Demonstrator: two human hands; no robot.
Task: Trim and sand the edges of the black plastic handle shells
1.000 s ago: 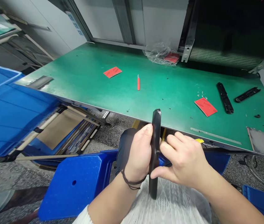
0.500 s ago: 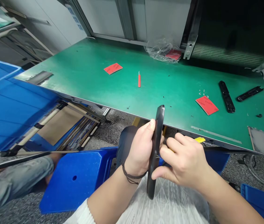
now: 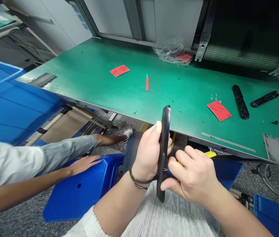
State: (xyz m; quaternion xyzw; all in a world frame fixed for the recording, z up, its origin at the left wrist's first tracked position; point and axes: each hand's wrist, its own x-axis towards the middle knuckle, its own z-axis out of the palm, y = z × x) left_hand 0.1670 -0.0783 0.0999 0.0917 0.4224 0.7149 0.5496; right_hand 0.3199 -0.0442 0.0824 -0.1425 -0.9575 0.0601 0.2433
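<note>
Far left, a blue plastic crate point(image 3: 11, 105) tilts into view, with a grey metal strip point(image 3: 42, 79) on the near corner of the green bench point(image 3: 85, 65) just beyond it. Below, a co-worker's jeans-clad leg point(image 3: 67, 148) stretches across toward a white shoe point(image 3: 128, 134), and the co-worker's hand point(image 3: 82, 166) lies spread over a blue stool point(image 3: 77, 191). Center, the person's left hand point(image 3: 148, 154), with a dark cord point(image 3: 139, 182) around the wrist and a black cloth point(image 3: 129, 154) at its back, has its grip clamped on a long black plastic part point(image 3: 164, 154). The part stands nearly upright, below the bench edge and in front of the person's white top point(image 3: 178, 217). The right hand point(image 3: 191, 174) is just beside it, its grip closed on the same part, thumb point(image 3: 167, 186) pressed on the lower end, fingers point(image 3: 181, 159) bunched against the side. On the bench, a red sandpaper sheet point(image 3: 119, 70) and a red-handled knife point(image 3: 147, 82) lie apart, and a clear plastic bag point(image 3: 172, 54) sits at the back. Further right are a second red sheet point(image 3: 219, 111), two black plastic strips point(image 3: 241, 102) point(image 3: 265, 98) and a grey plate point(image 3: 276, 149).
</note>
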